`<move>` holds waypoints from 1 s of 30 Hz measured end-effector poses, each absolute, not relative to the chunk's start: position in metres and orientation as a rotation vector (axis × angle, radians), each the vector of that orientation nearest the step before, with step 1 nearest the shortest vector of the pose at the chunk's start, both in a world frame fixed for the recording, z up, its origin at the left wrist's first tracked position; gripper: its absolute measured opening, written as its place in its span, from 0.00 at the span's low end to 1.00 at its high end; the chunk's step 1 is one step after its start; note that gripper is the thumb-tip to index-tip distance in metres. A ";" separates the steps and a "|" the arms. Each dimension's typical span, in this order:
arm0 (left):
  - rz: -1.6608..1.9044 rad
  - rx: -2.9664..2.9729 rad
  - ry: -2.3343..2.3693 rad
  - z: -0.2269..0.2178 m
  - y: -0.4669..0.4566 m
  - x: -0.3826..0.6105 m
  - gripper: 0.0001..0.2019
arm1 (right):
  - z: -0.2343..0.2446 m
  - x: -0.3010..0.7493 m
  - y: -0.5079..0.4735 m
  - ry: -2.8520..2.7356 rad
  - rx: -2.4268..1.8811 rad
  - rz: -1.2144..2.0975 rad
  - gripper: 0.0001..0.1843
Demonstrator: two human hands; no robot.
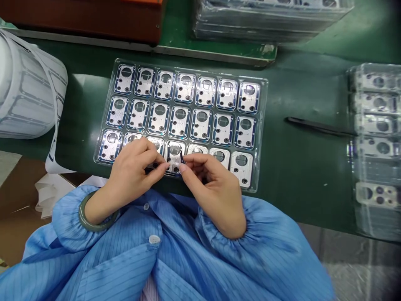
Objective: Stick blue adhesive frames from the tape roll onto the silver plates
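A clear plastic tray [265,113] holds rows of silver metal plates, each with a large round window and small dark holes. Many plates have a dark blue border; the plates at the right of the front row, such as this metal plate [241,169], show plain silver edges. Over a front-row plate, a thin dark strip [181,154] curves between my fingertips. My left hand [138,163] is closed, thumb and forefinger pinched at the strip's left side. My right hand [214,182] pinches its right side. The fingers partly hide the plates beneath.
Black tweezers [319,126] lie right of the tray. Another tray of parts [376,167] sits at the far right. Wrapped stacked trays [250,21] and a reddish-brown box [81,19] stand behind. On the left is a white bucket [31,92] with a sheet strip hanging off it.
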State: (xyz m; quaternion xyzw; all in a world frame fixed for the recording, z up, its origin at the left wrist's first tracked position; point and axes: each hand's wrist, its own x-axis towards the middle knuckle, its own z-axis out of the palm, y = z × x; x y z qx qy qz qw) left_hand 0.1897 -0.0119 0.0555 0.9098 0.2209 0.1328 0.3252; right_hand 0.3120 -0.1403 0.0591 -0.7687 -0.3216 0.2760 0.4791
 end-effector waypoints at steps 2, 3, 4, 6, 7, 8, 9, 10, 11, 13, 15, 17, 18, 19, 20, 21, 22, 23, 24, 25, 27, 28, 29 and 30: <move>0.341 2.407 0.575 0.055 -0.012 0.189 0.07 | 0.059 0.312 -0.140 -0.792 -1.878 0.683 0.06; 0.338 2.415 0.575 0.054 -0.012 0.189 0.07 | 0.059 0.313 -0.140 -0.792 -1.880 0.688 0.06; 0.335 2.422 0.577 0.054 -0.012 0.189 0.07 | 0.059 0.313 -0.140 -0.790 -1.882 0.695 0.06; 0.330 2.431 0.576 0.054 -0.012 0.189 0.07 | 0.059 0.314 -0.140 -0.778 -1.881 0.715 0.05; 0.328 2.435 0.574 0.054 -0.011 0.189 0.07 | 0.059 0.314 -0.140 -0.771 -1.877 0.728 0.05; 0.327 2.439 0.570 0.055 -0.011 0.189 0.06 | 0.059 0.314 -0.139 -0.764 -1.869 0.742 0.05; 0.326 2.442 0.566 0.055 -0.011 0.189 0.06 | 0.059 0.315 -0.139 -0.760 -1.859 0.756 0.05; 0.325 2.445 0.562 0.055 -0.011 0.189 0.06 | 0.059 0.315 -0.139 -0.756 -1.851 0.766 0.05; 0.324 2.447 0.561 0.056 -0.011 0.189 0.06 | 0.059 0.315 -0.139 -0.752 -1.846 0.772 0.05; 0.325 2.447 0.563 0.056 -0.012 0.189 0.06 | 0.059 0.315 -0.139 -0.748 -1.849 0.776 0.05; 0.325 2.448 0.563 0.056 -0.012 0.189 0.06 | 0.059 0.315 -0.140 -0.749 -1.865 0.768 0.05; 0.320 2.453 0.560 0.055 -0.012 0.189 0.06 | 0.059 0.314 -0.139 -0.761 -1.878 0.759 0.05; 0.316 2.458 0.559 0.055 -0.012 0.189 0.06 | 0.059 0.314 -0.139 -0.769 -1.880 0.755 0.05; 0.314 2.462 0.558 0.055 -0.012 0.189 0.06 | 0.059 0.314 -0.139 -0.777 -1.880 0.751 0.05; 0.313 2.466 0.560 0.055 -0.011 0.189 0.06 | 0.060 0.314 -0.138 -0.783 -1.878 0.750 0.05; 0.313 2.468 0.558 0.055 -0.011 0.189 0.06 | 0.060 0.314 -0.138 -0.786 -1.875 0.750 0.05; 0.313 2.470 0.557 0.056 -0.011 0.189 0.06 | 0.060 0.314 -0.138 -0.786 -1.874 0.747 0.05; 0.313 2.472 0.555 0.056 -0.011 0.189 0.06 | 0.061 0.314 -0.138 -0.787 -1.874 0.746 0.05; 0.314 2.473 0.552 0.056 -0.011 0.189 0.06 | 0.061 0.313 -0.138 -0.787 -1.877 0.746 0.05; 0.316 2.474 0.550 0.056 -0.011 0.189 0.06 | 0.061 0.313 -0.139 -0.788 -1.880 0.745 0.05; 0.324 2.480 0.546 0.056 -0.011 0.189 0.06 | 0.061 0.313 -0.139 -0.791 -1.886 0.740 0.05; 0.325 2.484 0.546 0.056 -0.011 0.189 0.06 | 0.060 0.313 -0.139 -0.792 -1.890 0.739 0.05; 0.325 2.487 0.545 0.055 -0.011 0.189 0.06 | 0.060 0.312 -0.139 -0.792 -1.894 0.737 0.05; 0.324 2.489 0.546 0.055 -0.011 0.189 0.06 | 0.059 0.312 -0.140 -0.792 -1.898 0.735 0.05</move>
